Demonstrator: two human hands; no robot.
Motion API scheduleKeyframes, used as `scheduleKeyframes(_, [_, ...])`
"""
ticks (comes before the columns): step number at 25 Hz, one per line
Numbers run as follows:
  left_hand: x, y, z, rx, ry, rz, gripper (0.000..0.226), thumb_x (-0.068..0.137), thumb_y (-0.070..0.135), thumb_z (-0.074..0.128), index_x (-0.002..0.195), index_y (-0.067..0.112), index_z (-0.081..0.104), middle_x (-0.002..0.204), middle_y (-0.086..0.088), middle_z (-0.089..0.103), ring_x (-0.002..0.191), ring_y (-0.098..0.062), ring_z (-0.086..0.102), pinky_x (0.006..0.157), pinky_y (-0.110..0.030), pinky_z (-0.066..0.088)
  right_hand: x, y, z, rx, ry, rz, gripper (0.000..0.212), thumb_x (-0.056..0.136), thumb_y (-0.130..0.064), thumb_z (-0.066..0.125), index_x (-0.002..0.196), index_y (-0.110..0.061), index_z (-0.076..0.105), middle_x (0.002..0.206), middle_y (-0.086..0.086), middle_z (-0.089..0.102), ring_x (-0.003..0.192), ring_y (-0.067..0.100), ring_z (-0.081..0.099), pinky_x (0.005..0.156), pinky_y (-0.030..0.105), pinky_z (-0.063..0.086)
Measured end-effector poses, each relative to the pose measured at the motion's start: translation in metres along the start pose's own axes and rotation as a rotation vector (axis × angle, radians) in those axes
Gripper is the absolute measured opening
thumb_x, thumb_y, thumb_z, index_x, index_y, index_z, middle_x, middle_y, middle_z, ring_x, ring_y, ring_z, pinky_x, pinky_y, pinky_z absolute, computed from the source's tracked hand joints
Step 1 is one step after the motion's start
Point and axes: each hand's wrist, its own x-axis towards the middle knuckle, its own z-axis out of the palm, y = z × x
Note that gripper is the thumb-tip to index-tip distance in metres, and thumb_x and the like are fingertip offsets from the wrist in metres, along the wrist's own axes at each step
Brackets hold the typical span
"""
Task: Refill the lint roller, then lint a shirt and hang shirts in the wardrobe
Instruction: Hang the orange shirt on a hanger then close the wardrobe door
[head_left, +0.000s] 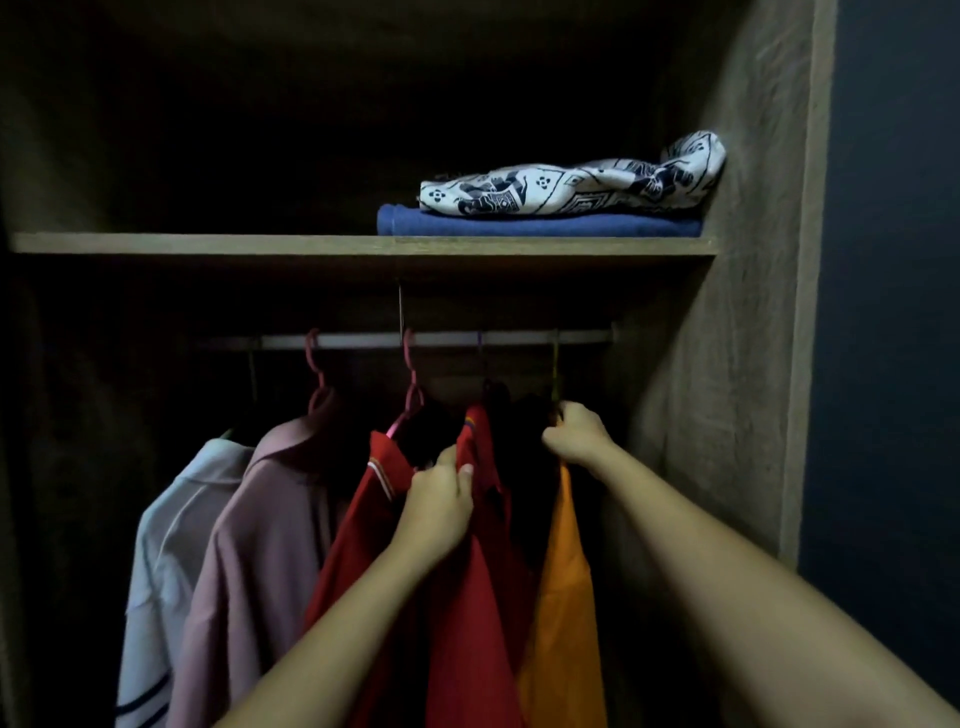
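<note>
Wardrobe: an open wardrobe (737, 291) with wood-grain walls, dim inside, a shelf (311, 244) across it and a pale rail (441, 340) just under the shelf.
Shirts on the rail: from the left, a white shirt (161, 561) with dark stripes low down, a pink shirt (249, 545), a red shirt (358, 525) with a striped collar edge on a pink hanger (410, 395), a second red shirt (483, 597), and an orange shirt (563, 623) nearest the right wall.
Between the last two: something dark hangs there, too shadowed to make out.
Left hand (439, 506): reaching in from below, fingers closed on the upper edge of the second red shirt, thumb pressed on the cloth near the collar.
Right hand (574, 434): higher and further right, fingers curled shut around the neck of the orange shirt's hanger, just below its hook; the hanger itself is mostly lost in shadow.
Shelf contents: a folded blue cloth (540, 226) at the right end, with a white cloth printed in dark blue (571, 182) lying crumpled on top of it, its end touching the right wall.
Lint roller: not in view.
</note>
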Motion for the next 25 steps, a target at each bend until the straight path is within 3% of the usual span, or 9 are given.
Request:
scheduleKeyframes(3, [-0.004, 0.001, -0.003, 0.020, -0.009, -0.007, 0.052, 0.096, 0.028, 0.047, 0.140, 0.004, 0.036, 0.132, -0.022, 0.053, 0.123, -0.037, 0.048, 0.101, -0.035, 0.037, -0.012, -0.001, -0.005, -0.246, -0.071, -0.051, 0.043, 0.081, -0.015, 0.054, 0.122, -0.005, 0.049, 0.124, 0.017, 0.053, 0.112, 0.032, 0.053, 0.093, 0.037, 0.049])
scheduleKeyframes(6, [-0.015, 0.001, -0.017, 0.040, 0.115, 0.086, 0.053, 0.096, 0.028, 0.047, 0.140, 0.001, 0.036, 0.139, -0.019, 0.047, 0.129, -0.029, 0.044, 0.106, -0.028, 0.030, -0.045, 0.008, 0.003, -0.511, 0.129, -0.327, 0.064, 0.089, -0.028, 0.049, 0.144, -0.005, 0.024, 0.150, 0.017, 0.029, 0.139, 0.030, 0.026, 0.114, 0.037, 0.024])
scheduleKeyframes(9, [-0.035, -0.009, -0.041, 0.050, 0.235, 0.206, 0.047, 0.096, 0.025, 0.044, 0.137, 0.004, 0.041, 0.141, -0.014, 0.046, 0.132, -0.022, 0.041, 0.104, -0.016, 0.023, -0.089, 0.018, 0.019, -0.494, 0.314, -0.608, 0.058, 0.092, -0.033, 0.043, 0.143, -0.008, 0.031, 0.151, 0.011, 0.032, 0.142, 0.023, 0.025, 0.115, 0.034, 0.014])
scheduleKeyframes(11, [-0.059, -0.025, -0.055, 0.076, 0.265, 0.234, 0.051, 0.093, 0.028, 0.039, 0.138, 0.005, 0.041, 0.143, -0.012, 0.044, 0.136, -0.017, 0.032, 0.104, -0.011, 0.018, -0.126, 0.024, 0.044, -0.443, 0.307, -0.694, 0.059, 0.089, -0.037, 0.044, 0.140, -0.008, 0.038, 0.146, 0.009, 0.041, 0.139, 0.023, 0.033, 0.112, 0.034, 0.017])
scheduleKeyframes(14, [-0.105, -0.068, -0.072, 0.190, 0.245, 0.225, 0.051, 0.094, 0.026, 0.039, 0.140, 0.002, 0.037, 0.145, -0.015, 0.038, 0.138, -0.017, 0.021, 0.111, -0.016, 0.011, -0.190, 0.039, 0.109, -0.503, 0.123, -0.772, 0.063, 0.086, -0.042, 0.043, 0.137, -0.007, 0.042, 0.141, 0.008, 0.048, 0.134, 0.022, 0.041, 0.111, 0.037, 0.023])
scheduleKeyframes(18, [-0.171, -0.141, -0.107, 0.491, 0.125, 0.245, 0.054, 0.094, 0.029, 0.037, 0.137, -0.003, 0.039, 0.143, -0.021, 0.040, 0.135, -0.032, 0.032, 0.110, -0.038, 0.024, -0.271, 0.043, 0.207, -0.530, -0.175, -0.848, 0.066, 0.081, -0.046, 0.046, 0.133, -0.006, 0.048, 0.136, 0.009, 0.053, 0.129, 0.023, 0.048, 0.112, 0.036, 0.028])
scheduleKeyframes(21, [-0.202, -0.185, -0.140, 0.739, 0.068, 0.339, 0.052, 0.093, 0.030, 0.039, 0.135, -0.001, 0.043, 0.140, -0.020, 0.044, 0.132, -0.034, 0.039, 0.105, -0.042, 0.034, -0.309, 0.026, 0.268, -0.493, -0.285, -0.920, 0.065, 0.078, -0.047, 0.046, 0.129, -0.006, 0.052, 0.133, 0.010, 0.056, 0.124, 0.023, 0.052, 0.109, 0.035, 0.028])
scheduleKeyframes(25, [-0.230, -0.239, -0.191, 0.902, 0.090, 0.416, 0.051, 0.093, 0.030, 0.040, 0.136, 0.002, 0.041, 0.142, -0.018, 0.043, 0.134, -0.030, 0.034, 0.106, -0.038, 0.027, -0.350, -0.007, 0.350, -0.587, -0.444, -1.060, 0.063, 0.072, -0.049, 0.053, 0.122, -0.011, 0.060, 0.126, 0.006, 0.062, 0.118, 0.021, 0.057, 0.105, 0.036, 0.039])
